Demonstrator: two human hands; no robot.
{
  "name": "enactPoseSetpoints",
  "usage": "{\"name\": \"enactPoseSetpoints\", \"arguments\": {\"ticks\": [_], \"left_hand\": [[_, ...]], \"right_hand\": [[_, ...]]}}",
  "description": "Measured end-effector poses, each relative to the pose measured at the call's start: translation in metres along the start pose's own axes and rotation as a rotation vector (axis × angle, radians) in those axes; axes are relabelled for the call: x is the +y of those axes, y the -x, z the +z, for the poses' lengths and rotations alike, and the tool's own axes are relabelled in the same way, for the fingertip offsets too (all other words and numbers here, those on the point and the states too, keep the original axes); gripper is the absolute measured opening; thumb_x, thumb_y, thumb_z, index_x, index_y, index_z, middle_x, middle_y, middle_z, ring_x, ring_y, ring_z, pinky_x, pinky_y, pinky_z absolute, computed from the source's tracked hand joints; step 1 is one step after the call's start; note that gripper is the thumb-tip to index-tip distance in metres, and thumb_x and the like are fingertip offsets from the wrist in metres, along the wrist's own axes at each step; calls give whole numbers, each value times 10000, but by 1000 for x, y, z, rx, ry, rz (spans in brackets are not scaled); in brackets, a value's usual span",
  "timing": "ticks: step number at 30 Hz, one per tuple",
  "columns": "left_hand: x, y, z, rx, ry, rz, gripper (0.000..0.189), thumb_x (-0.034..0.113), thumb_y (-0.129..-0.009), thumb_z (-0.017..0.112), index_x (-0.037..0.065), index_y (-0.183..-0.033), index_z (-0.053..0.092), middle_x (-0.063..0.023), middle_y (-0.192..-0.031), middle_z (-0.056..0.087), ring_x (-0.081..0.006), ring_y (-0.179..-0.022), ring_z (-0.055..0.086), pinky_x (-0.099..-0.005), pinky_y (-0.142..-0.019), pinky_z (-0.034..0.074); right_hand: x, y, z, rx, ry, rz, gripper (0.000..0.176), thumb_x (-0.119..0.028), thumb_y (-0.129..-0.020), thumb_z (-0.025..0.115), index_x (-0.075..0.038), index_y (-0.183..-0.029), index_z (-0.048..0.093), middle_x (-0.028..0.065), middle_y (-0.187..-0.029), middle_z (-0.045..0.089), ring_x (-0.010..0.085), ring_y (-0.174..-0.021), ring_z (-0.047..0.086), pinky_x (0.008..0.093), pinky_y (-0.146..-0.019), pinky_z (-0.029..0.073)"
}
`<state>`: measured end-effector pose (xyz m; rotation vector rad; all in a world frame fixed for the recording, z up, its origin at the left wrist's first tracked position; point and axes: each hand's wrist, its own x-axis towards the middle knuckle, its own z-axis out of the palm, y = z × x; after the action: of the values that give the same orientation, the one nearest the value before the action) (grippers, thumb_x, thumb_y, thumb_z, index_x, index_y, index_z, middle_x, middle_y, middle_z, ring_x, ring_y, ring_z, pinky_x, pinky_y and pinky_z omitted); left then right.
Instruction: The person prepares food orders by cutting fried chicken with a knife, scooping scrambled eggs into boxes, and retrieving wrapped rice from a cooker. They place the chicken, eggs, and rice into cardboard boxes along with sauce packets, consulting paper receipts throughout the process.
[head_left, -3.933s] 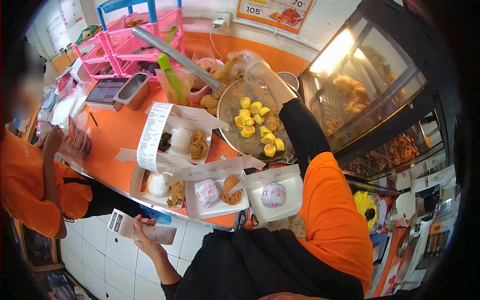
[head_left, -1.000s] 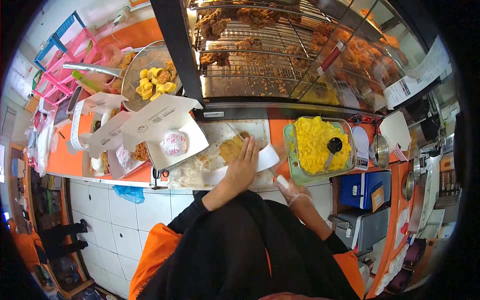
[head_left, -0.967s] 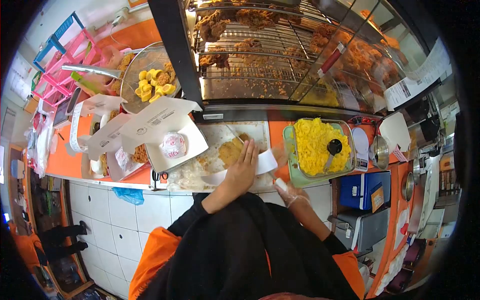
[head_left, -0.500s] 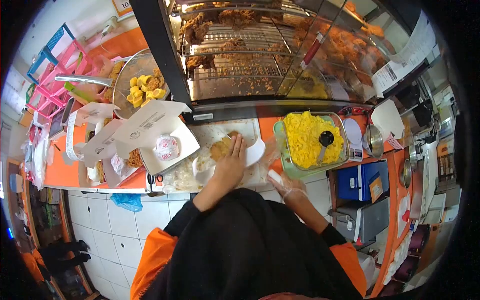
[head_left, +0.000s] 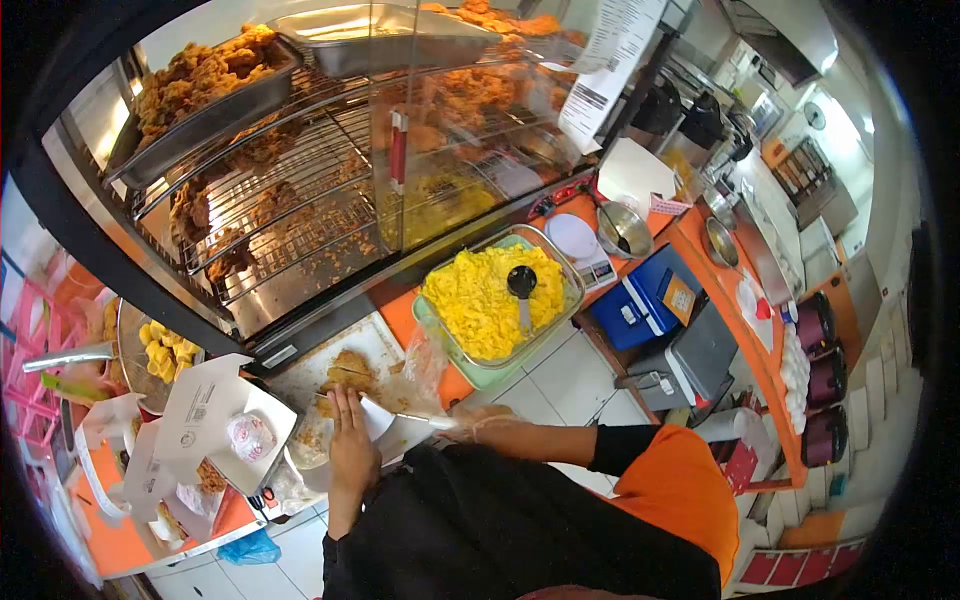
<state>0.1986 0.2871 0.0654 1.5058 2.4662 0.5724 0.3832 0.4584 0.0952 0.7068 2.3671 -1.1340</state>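
My left hand (head_left: 350, 440) lies with its fingers stretched out at the near edge of a piece of breaded fried chicken (head_left: 350, 372) on a white cutting board (head_left: 375, 335). Just right of those fingers, a broad pale shape (head_left: 377, 418) curves over the board. My right hand (head_left: 482, 428), in a clear plastic glove, is closed around a white-handled knife (head_left: 428, 419). The knife points left toward the chicken and my left hand. Crumbs are scattered over the board. A crumpled clear plastic bag (head_left: 427, 365) sits at its right side.
A glass warming cabinet (head_left: 300, 190) of fried chicken stands behind the board. Right of it are a glass dish of yellow scrambled food (head_left: 480, 300) with a black scoop (head_left: 521, 283) and a scale (head_left: 572, 238). Open cardboard boxes (head_left: 200, 415) and a mesh strainer (head_left: 125, 360) stand left.
The view has swung right, so the counter appears shifted left and tilted. My right hand has brought the knife closer to my left hand, which stays by the chicken.
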Motion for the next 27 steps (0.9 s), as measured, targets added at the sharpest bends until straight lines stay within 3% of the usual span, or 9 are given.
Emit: {"name": "enactPoseSetpoints", "arguments": {"ticks": [2, 5, 8, 12, 18, 21, 23, 25, 27], "left_hand": [[2, 0, -8, -66, 61, -48, 776, -98, -676, 479, -84, -1395, 188, -274, -1479, 136, -425, -1385, 94, -428, -1102, 260], [0, 1, -4, -4, 22, -14, 768, -102, -684, 468, -76, -1399, 190, -280, -1473, 149, -430, -1380, 110, -435, -1096, 270], [2, 3, -18, -40, 98, 6, 753, -115, -682, 453, -85, -1391, 204, -295, -1464, 161, -439, -1372, 136, -441, -1091, 277], [27, 11, -37, 112, -4, 132, 744, -131, -668, 419, -100, -1382, 215, -319, -1451, 163, -441, -1362, 171, -449, -1079, 294], [6, 30, -5, -23, 137, 68, 760, -130, -648, 422, -109, -1377, 206, -314, -1456, 158, -459, -1362, 147, -459, -1096, 255], [0, 26, -2, -6, 158, 72, 754, -109, -663, 448, -109, -1376, 202, -311, -1461, 146, -465, -1366, 124, -466, -1101, 239], [-3, 26, -4, -12, 181, 74, 752, -96, -674, 464, -110, -1377, 196, -311, -1462, 141, -469, -1367, 113, -473, -1102, 230], [-8, 29, -5, -12, 170, 64, 757, -86, -681, 479, -110, -1379, 188, -311, -1463, 137, -474, -1366, 108, -479, -1105, 216], [-17, 27, 2, 7, 125, 46, 768, -80, -683, 492, -108, -1383, 178, -313, -1463, 134, -479, -1363, 109, -484, -1110, 200]], "right_hand": [[-5, 4, -2, 103, 175, -242, 640, -645, -842, 439, -83, -1129, 551, 206, -990, 616, 369, -855, 618, 452, -711, 488], [20, -41, 29, 49, 153, 73, 607, -600, -875, 423, -49, -1095, 550, 212, -981, 602, 380, -840, 619, 471, -698, 488], [-8, -6, -1, 31, 140, 13, 697, -697, -844, 364, -81, -1125, 529, 189, -1039, 617, 347, -1016, 585, 442, -830, 455], [19, -7, 17, 6, 107, -20, 595, -615, -876, 412, -60, -1067, 517, 197, -1013, 606, 323, -974, 602, 395, -817, 443], [22, -10, 19, -168, 42, -136, 521, -544, -884, 457, -59, -1057, 539, 202, -907, 604, 296, -910, 609, 380, -777, 446], [39, -13, 30, 4, 88, -276, 389, -395, -917, 458, -55, -1080, 552, 185, -928, 606, 270, -916, 605, 375, -803, 447], [55, -35, 43, 1, 198, -164, 418, -450, -902, 459, -112, -1136, 532, 153, -980, 602, 278, -932, 596, 369, -800, 461], [84, -74, 69, 62, 258, -306, 387, -400, -904, 456, -110, -1149, 534, 147, -1002, 601, 278, -952, 592, 370, -819, 461], [119, -119, 100, 199, 272, -705, 294, -243, -925, 447, -51, -1119, 559, 167, -994, 601, 268, -978, 592, 376, -861, 446]]}}
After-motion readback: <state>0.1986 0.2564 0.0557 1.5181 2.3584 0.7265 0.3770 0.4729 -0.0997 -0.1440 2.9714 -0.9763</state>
